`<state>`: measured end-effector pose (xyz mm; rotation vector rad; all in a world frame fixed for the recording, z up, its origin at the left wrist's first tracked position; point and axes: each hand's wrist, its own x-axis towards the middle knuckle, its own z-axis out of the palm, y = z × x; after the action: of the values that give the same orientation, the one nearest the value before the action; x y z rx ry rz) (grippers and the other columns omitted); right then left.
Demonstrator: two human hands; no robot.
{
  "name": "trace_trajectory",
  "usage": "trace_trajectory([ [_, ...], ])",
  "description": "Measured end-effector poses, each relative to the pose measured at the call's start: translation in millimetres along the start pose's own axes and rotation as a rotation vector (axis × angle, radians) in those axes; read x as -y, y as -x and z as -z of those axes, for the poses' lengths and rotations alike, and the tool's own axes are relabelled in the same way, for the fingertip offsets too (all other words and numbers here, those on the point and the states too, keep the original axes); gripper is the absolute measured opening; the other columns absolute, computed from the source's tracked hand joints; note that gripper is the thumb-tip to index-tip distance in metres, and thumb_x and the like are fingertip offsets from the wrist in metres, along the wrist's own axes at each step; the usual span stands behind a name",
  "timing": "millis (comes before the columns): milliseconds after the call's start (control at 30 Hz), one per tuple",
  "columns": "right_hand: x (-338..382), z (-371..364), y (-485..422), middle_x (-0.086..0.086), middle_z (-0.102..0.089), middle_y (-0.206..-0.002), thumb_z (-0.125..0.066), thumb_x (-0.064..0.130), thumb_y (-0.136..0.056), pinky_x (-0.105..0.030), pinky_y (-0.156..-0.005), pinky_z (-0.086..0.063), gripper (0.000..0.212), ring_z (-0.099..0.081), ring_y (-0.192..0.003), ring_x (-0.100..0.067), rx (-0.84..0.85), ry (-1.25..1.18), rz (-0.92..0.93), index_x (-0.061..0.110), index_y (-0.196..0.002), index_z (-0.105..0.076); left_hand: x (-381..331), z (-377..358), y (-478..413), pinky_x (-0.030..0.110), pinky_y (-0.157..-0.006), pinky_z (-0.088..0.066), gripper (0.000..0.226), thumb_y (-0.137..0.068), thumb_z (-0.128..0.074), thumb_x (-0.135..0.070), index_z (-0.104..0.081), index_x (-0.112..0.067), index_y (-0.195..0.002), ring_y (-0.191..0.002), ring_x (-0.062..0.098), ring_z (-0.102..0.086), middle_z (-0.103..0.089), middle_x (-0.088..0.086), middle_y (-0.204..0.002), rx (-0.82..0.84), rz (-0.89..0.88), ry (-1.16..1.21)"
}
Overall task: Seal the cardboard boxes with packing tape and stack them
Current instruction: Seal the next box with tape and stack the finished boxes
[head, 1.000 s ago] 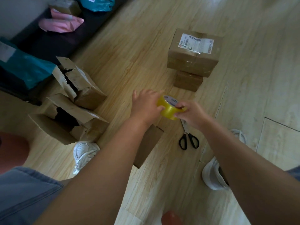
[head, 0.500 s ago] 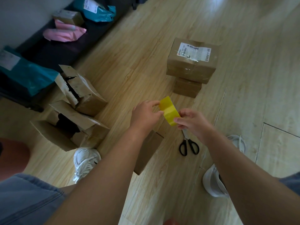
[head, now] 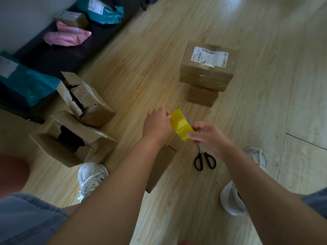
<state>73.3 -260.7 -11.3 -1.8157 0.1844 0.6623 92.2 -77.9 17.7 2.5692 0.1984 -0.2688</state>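
1. We note a light wood-plank floor (head: 141, 71). A dark bench (head: 70, 55) along the far left carries teal bags (head: 106, 13) and a pink bag (head: 67, 36).
2. The yellow roll of tape (head: 180, 125) is held in the air between both hands, nearer to us than the stack.
3. The left hand (head: 157, 122) grips the roll's far end, fingers curled round it.
4. The right hand (head: 207, 135) pinches the roll's near end between thumb and fingertips.
5. A labelled box (head: 207, 75), taped shut, sits on a smaller box (head: 201, 96).
6. To the left, a torn box (head: 92, 105) rests against a larger open box (head: 74, 144).
7. A further box (head: 161, 167) lies partly under the left forearm. We cannot tell whether it is sealed.
8. Black-handled scissors (head: 205, 160) lie on the floor just below the right hand.
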Motion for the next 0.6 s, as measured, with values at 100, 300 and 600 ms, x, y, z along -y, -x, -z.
trace_trajectory([
  [100, 1, -2, -1, -0.006, -0.072, -0.099, -0.074, 0.019, -0.089, -0.034, -0.080, -0.053, 0.016, -0.064, -0.078, -0.017, -0.030, 0.029, 0.002, 0.016, -0.104, -0.071, -5, -4, 1, 0.035, -0.095, -0.036, 0.022, -0.103, -0.042, -0.019, -0.058, -0.009, -0.114, -0.119, 0.027, -0.046, -0.057, 0.011, -0.123, 0.036, -0.008, -0.037],
  [300, 3, -4, -3, -0.001, -0.066, -0.076, -0.075, 0.014, -0.088, -0.026, -0.062, -0.047, 0.009, -0.056, -0.064, -0.010, -0.062, 0.067, -0.012, 0.015, -0.096, -0.070, -5, -9, 2, 0.036, -0.097, -0.033, 0.020, -0.104, -0.040, -0.022, -0.056, -0.014, -0.114, -0.117, 0.026, -0.048, -0.058, 0.007, -0.122, 0.116, 0.008, -0.067],
  [600, -3, -18, -6, 0.011, -0.064, -0.067, -0.077, 0.017, -0.087, -0.018, -0.054, -0.040, 0.008, -0.053, -0.053, -0.001, -0.141, 0.002, -0.067, 0.016, -0.093, -0.070, -4, -11, -2, 0.036, -0.101, -0.028, 0.021, -0.105, -0.037, -0.022, -0.054, -0.017, -0.116, -0.123, 0.025, -0.047, -0.058, 0.005, -0.126, 0.200, -0.024, -0.161],
])
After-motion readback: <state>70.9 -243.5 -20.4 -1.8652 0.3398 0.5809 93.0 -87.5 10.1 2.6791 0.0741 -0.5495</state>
